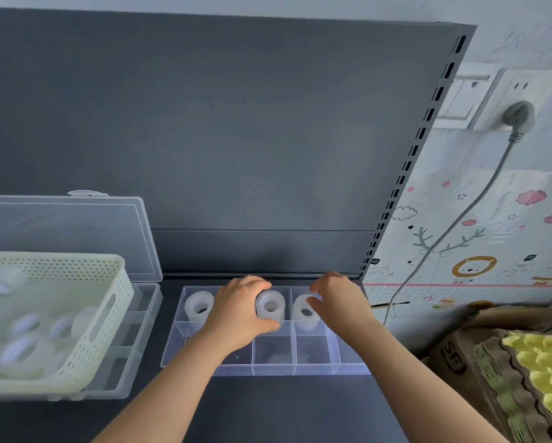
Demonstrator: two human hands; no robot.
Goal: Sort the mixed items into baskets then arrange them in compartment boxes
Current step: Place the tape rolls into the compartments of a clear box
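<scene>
- A dark grey shelf surface (268,407) carries everything; a matching grey back panel (236,123) rises behind it at 12 o'clock, ending at a slotted upright (409,161) towards 2 o'clock.
- A clear compartment box (268,369) lies open at the middle of the shelf, close to the back panel.
- Its far row holds three white rolls: the left roll (199,306) stands alone, apart from either hand.
- The left hand (236,310) is curled round the middle roll (270,306), clasping it inside its compartment.
- The right hand (338,298) has finger and thumb bent against the right roll (305,312), pinching its 3 o'clock side.
- At 9 o'clock from the box, a cream perforated basket (54,258) of blurred white rolls (22,350) sits on a second clear box, whose lid (76,225) stands open.
- At 2 o'clock, a wall socket (514,91) holds a grey plug (519,116); its cable (460,219) hangs across cartoon wallpaper (476,266).
- At 4 o'clock, a cardboard box (453,356) lies beside a yellow egg tray (543,372).
</scene>
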